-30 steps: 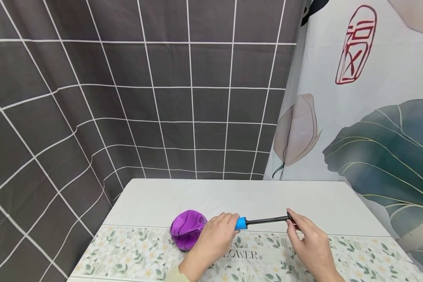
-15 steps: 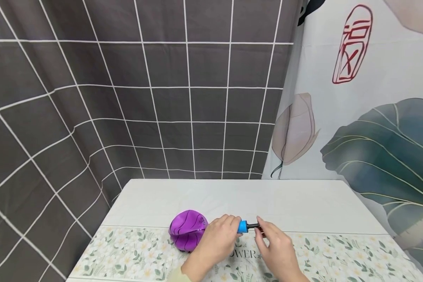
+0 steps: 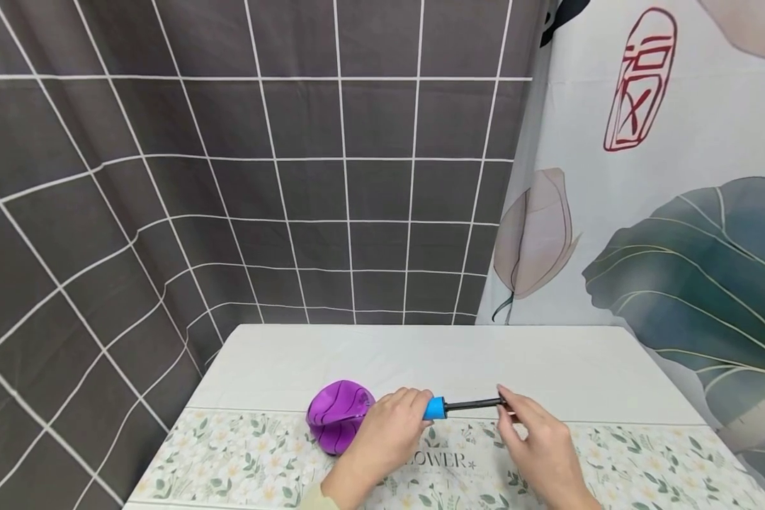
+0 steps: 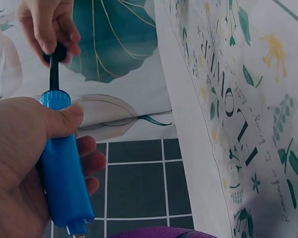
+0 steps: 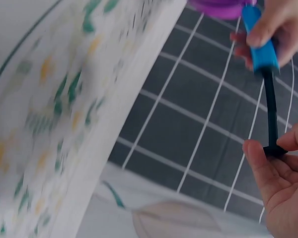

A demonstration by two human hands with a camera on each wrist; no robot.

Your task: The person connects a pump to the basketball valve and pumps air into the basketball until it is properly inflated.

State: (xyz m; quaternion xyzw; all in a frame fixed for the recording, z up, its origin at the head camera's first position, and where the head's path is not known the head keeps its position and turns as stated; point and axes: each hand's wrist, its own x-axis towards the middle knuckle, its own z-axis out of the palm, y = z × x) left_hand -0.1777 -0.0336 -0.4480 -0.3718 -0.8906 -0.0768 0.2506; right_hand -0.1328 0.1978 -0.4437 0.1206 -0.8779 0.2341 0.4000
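A purple ball (image 3: 339,416) with dark curved lines sits on the table, its side caved in. Just right of it, my left hand (image 3: 387,429) grips the blue barrel of a hand pump (image 4: 67,181). The pump's narrow tip points toward the ball; in the head view my left hand hides where they meet. Out of the barrel's other end comes a black plunger rod (image 3: 473,404), partly drawn out. My right hand (image 3: 540,440) pinches the black handle (image 5: 275,150) at the rod's end between thumb and fingers.
The white table (image 3: 280,358) carries a floral printed band (image 3: 229,453) with lettering along its front. Behind and to the left hangs a dark grid-patterned curtain (image 3: 306,191). A white curtain (image 3: 574,283) with leaf prints hangs at the right.
My right hand first moved left, pushing the plunger rod nearly into the barrel, then came back right, drawing part of it out. The left hand and the ball stay nearly in place.
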